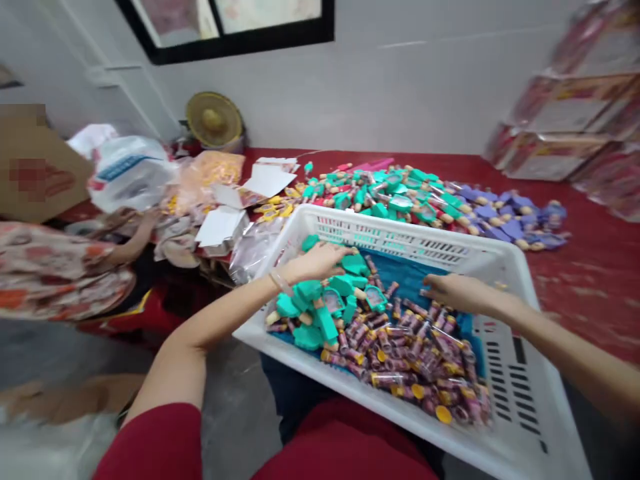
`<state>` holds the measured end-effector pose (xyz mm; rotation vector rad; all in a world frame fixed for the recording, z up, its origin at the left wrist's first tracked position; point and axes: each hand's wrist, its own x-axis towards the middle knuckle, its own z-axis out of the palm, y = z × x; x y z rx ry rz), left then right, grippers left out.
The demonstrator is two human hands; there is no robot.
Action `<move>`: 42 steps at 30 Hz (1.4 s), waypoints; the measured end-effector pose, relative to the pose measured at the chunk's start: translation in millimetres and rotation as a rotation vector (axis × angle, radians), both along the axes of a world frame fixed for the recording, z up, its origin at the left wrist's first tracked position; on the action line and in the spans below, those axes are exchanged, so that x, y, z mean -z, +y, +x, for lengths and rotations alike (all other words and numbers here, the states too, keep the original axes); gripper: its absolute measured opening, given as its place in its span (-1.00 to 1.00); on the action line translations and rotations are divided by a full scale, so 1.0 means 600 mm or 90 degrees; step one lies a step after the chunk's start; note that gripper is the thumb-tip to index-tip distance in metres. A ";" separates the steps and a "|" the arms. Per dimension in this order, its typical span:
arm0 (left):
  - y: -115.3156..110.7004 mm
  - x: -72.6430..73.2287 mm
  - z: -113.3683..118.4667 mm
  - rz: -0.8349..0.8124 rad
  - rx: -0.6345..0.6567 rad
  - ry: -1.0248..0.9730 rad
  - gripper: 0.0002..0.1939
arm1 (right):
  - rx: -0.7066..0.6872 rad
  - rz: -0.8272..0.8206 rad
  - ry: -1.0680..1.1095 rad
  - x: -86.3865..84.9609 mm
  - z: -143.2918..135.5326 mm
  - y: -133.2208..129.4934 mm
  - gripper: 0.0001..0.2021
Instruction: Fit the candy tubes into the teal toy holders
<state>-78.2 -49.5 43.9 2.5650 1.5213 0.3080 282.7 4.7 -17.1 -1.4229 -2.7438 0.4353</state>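
A white plastic basket [400,235] rests at the person's lap, against the red table. In its left part lie green toy pieces [307,293] with pale knobs; small purple tubes with yellow caps [400,353] fill the middle and front. My left hand [325,259] is over the green pieces, its fingers bent and blurred; whether it grips one cannot be made out. Over the blue basket lining [400,270], on the right side, my right hand [445,290] reaches in from the right, its fingertips close together near the tubes; anything between them is too small to name.
On the red table [565,287] lie heaps of green toys [395,193] and purple toys [505,213], white cards [220,227] and plastic bags [133,173]. Wrapped packs [565,147] are stacked at the right. Another person's patterned sleeve [55,263] is at the left.
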 end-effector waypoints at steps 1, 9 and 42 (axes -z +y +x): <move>0.018 0.030 0.037 -0.029 0.063 0.042 -0.52 | 0.000 -0.028 -0.030 0.012 -0.001 -0.003 -0.82; 0.045 0.182 0.163 -0.094 0.236 0.161 -0.44 | -0.049 -0.001 -0.105 0.073 -0.068 0.025 -0.74; -0.051 0.112 0.044 -0.127 0.062 -0.163 -0.34 | -0.253 0.011 0.204 0.028 -0.125 -0.081 -0.73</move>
